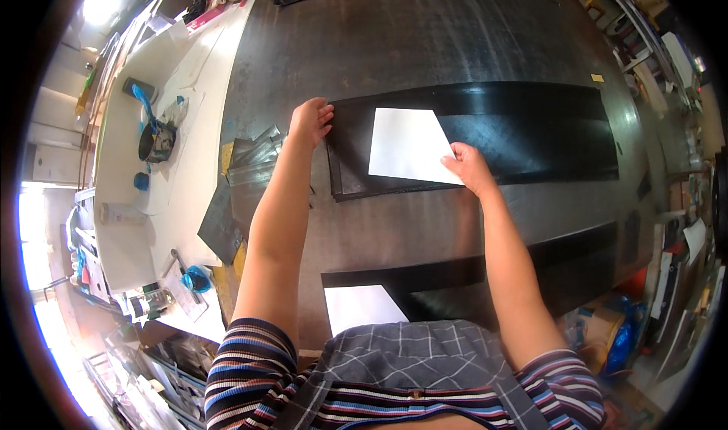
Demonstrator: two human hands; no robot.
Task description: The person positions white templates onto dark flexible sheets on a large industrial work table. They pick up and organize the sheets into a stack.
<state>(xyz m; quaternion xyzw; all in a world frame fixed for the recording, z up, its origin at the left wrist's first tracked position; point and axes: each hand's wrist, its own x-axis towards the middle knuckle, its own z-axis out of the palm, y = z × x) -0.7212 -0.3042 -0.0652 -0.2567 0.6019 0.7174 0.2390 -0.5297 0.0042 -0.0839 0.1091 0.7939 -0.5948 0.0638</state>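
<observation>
Near the middle lies a long stack of glossy black sheets (531,138), its layers slightly offset at the left end. On it rests a white four-sided piece of paper (406,145) with a slanted right side. My right hand (470,170) pinches that paper at its lower right corner, thumb on top. At the upper left corner of the black stack is my left hand (311,121), its fingers loosely bent and slightly apart against the edge. Its thumb is hidden. Closer to my body, a second white piece (364,307) lies on another black sheet (440,272).
Dark scraps (221,219) lie left of the stack on the dark metal tabletop (394,47). Beyond them, a white surface (199,89) carries a dark pot (157,143) with a blue handle. A small yellow piece (597,78) sits at the far right. Cluttered shelves stand at both sides.
</observation>
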